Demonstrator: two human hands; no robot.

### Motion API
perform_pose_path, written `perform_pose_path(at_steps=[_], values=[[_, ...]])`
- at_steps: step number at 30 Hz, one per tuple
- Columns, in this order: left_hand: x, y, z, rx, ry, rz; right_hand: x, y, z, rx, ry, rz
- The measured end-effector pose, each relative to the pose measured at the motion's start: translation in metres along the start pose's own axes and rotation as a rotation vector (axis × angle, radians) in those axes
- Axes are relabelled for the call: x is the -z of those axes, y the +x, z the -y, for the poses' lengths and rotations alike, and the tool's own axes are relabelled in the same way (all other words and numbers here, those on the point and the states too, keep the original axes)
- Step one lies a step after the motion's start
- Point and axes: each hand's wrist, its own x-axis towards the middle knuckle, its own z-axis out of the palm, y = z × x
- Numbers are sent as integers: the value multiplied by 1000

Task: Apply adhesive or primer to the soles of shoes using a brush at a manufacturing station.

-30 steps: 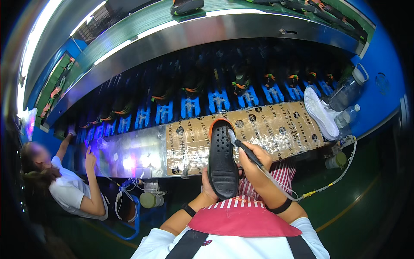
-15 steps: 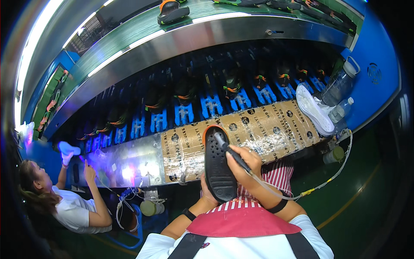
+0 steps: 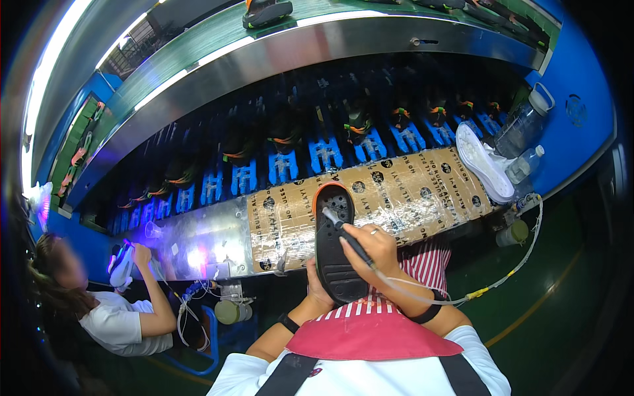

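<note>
Shoe sole: a black sole (image 3: 333, 247) with an orange rim at its toe end, tread side up, held just above the person's lap, its toe over the near edge of the bench.
Left hand: the left hand (image 3: 317, 290) cups the heel end from below; its grip is closed around the sole, fingers mostly hidden behind it.
Right hand: the right hand (image 3: 376, 247) has its grip closed on a slim pen-like tool (image 3: 347, 234), the tip touching the upper part of the sole.
Hose: a thin pale hose (image 3: 462, 300) runs from the tool across the lap and off to the right.
Bench: a long bench (image 3: 409, 191) curves across the view, its top wrapped in brown printed tape; the left stretch is bare shiny metal.
On the bench: a white shoe sole (image 3: 485, 162) lies at the right end, well apart from the hands; two clear plastic bottles (image 3: 522, 129) stand just beyond it.
Behind the bench: a dark conveyor with rows of blue holders (image 3: 323, 155) carrying what look like shoes, though the view is too dim to be sure.
Above: a green upper belt (image 3: 198, 46) with one dark shoe (image 3: 266, 11) on it.
Room: blue machine walls, green floor with a yellow line.
Co-worker: another person (image 3: 112, 317) sits to the left, hands on a shoe under violet light.
</note>
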Motion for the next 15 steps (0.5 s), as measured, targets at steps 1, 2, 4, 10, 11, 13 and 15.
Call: perform_pose_path(at_steps=[1, 2, 4, 10, 11, 13, 15], values=[[9, 3, 1, -9, -44, 40, -4, -2, 0, 71, -6, 35], [17, 5, 3, -15, -87, 81, -8, -4, 0, 140, -13, 70], [24, 9, 5, 33, -425, 257, -9, -8, 2, 177, 93, 230], [15, 7, 0, -124, 97, 102, 5, 3, 17, -45, 256, 31], [11, 7, 0, -98, 74, 65, 6, 5, 15, -64, 203, 10], [2, 3, 2, -59, 44, 79, 6, 7, 11, -87, 146, -16], [-3, 2, 6, -33, -3, 114, -1, 7, 6, -43, 97, -137]])
